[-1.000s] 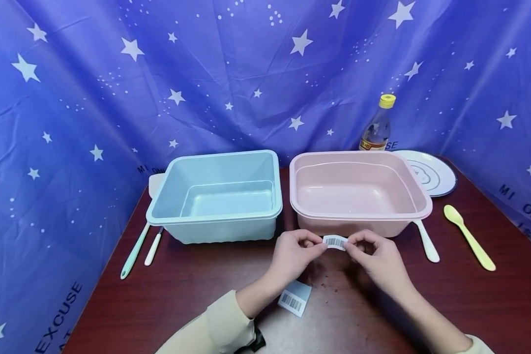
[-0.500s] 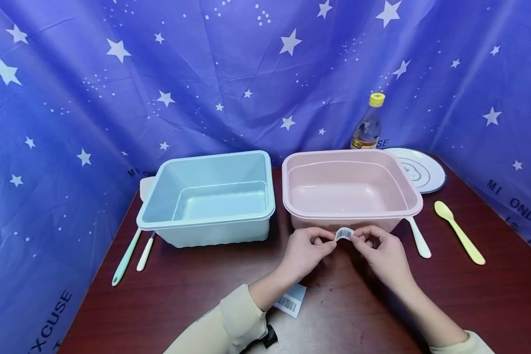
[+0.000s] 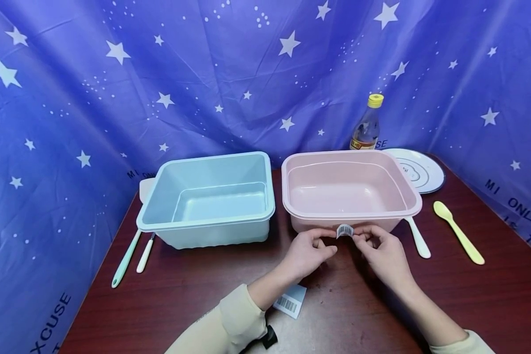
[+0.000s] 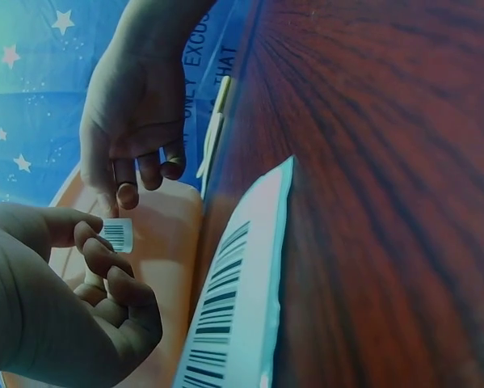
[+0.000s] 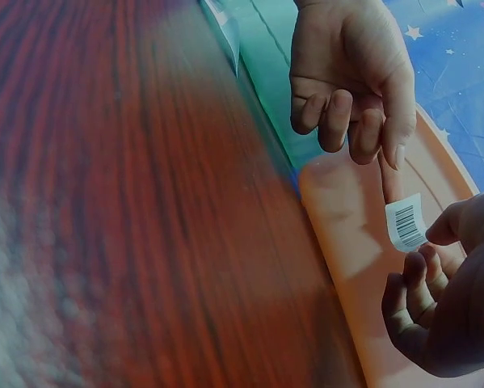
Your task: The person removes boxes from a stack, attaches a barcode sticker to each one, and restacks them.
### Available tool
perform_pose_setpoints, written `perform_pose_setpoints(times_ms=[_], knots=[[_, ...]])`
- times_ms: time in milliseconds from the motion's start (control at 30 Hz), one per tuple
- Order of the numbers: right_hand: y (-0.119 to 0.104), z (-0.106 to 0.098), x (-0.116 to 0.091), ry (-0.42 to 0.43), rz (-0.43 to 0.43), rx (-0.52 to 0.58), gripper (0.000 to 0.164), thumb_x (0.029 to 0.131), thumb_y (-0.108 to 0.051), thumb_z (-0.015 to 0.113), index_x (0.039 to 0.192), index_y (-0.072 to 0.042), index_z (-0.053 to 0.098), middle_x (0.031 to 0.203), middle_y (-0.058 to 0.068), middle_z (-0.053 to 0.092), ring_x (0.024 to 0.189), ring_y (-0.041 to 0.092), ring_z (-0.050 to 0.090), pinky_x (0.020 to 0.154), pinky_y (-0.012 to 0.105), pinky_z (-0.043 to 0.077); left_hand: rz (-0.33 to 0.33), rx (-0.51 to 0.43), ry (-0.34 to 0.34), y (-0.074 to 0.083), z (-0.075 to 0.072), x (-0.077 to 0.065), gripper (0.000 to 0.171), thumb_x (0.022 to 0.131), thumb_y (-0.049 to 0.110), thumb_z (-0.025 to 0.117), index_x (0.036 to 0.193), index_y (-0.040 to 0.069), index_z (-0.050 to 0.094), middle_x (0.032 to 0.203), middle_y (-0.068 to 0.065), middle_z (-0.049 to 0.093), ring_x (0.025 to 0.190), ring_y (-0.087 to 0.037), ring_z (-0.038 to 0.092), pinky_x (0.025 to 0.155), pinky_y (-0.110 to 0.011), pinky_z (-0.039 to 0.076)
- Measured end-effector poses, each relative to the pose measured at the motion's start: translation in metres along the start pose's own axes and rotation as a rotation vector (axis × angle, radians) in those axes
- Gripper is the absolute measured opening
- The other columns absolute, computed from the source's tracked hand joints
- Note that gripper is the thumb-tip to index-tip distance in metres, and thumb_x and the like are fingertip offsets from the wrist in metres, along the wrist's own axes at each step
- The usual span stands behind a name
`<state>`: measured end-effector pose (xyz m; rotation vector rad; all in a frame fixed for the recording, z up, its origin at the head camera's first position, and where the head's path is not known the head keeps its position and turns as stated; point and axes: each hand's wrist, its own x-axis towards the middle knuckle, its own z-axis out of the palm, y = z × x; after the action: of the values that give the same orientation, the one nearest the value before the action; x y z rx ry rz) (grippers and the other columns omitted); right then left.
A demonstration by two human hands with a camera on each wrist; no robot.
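Observation:
A small white barcode sticker, bowed in a curve, is close in front of the pink basin's front wall. My right hand pinches its right end between thumb and forefinger. My left hand reaches a straight forefinger to the sticker's left end, while its thumb stands apart below and its other fingers curl loosely. In the right wrist view the printed bars of the sticker face the camera. The pink basin is right behind both hands. On the table near my left forearm lies a sheet with another barcode label.
A blue basin stands to the left, with a green handle and a white handle beside it. Right of the pink basin are a white handle, a yellow spoon and a plate. A yellow-capped bottle stands behind.
Both hands have brought the sticker up and right toward the basin's front wall. My left thumb has come off the sticker, leaving the forefinger at its end. The head view has shifted slightly.

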<state>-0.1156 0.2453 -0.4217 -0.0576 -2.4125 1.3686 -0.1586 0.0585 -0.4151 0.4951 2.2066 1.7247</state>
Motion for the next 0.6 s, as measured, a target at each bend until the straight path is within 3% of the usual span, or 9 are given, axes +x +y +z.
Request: perform_pose_setpoints(times_ms=[400,600], knots=[[0.0029,-0.0003,0.0011,-0.010,-0.016,-0.002,0.008,0.093,-0.003,0.068,0.100,0.001,0.071,0.072,0.000,0.059,0.050,0.006,0.050,0.044,0.022,0.043,0.001,-0.004,-0.019,-0.0002,-0.0018,0.0010,0.038,0.090,0.007,0.070,0.128,0.006,0.068,0.057,0.008,0.049,0.047,-0.005,0.041,0.046,-0.019,0.033],[0.0019,-0.0017,0.0005,0.015,-0.008,-0.046,0.011,0.093,-0.002,0.067,0.101,0.003,0.072,0.068,0.001,0.060,0.049,0.006,0.050,0.043,0.022,0.042,0.006,0.099,-0.011,0.0023,-0.0062,0.0009,0.038,0.092,0.011,0.070,0.130,0.007,0.067,0.058,0.008,0.055,0.048,-0.005,0.049,0.058,-0.020,0.043]])
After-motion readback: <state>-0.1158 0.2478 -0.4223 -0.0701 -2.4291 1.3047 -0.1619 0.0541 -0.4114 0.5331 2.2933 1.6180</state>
